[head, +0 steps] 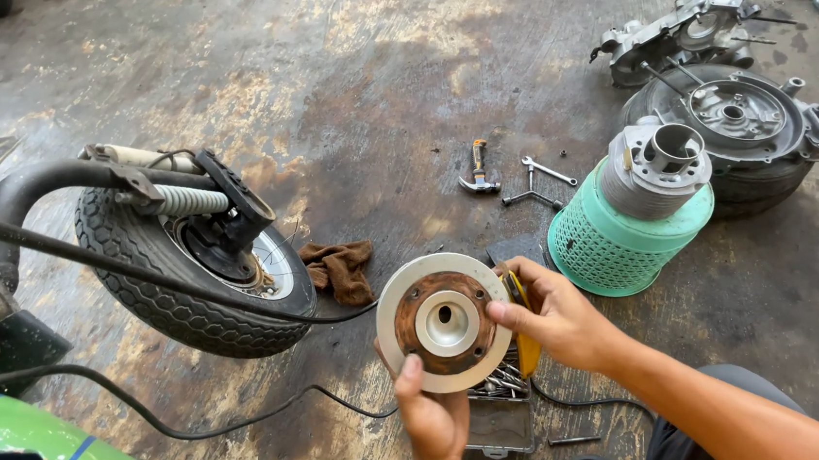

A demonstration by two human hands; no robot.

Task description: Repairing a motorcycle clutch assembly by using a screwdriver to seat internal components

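Observation:
I hold a round metal disc with a rusty inner ring and a pale hub up in front of me. My left hand grips its lower edge, thumb on the face. At the disc's right edge, my right hand holds it with the fingertips and also pinches a yellow cloth. Under the disc lies an open tool tray with several metal bits.
A scooter front wheel with fork and spring stands at the left, cables across it. A brown rag lies beside it. A hammer, wrenches, a cylinder on a green basket, engine parts sit beyond.

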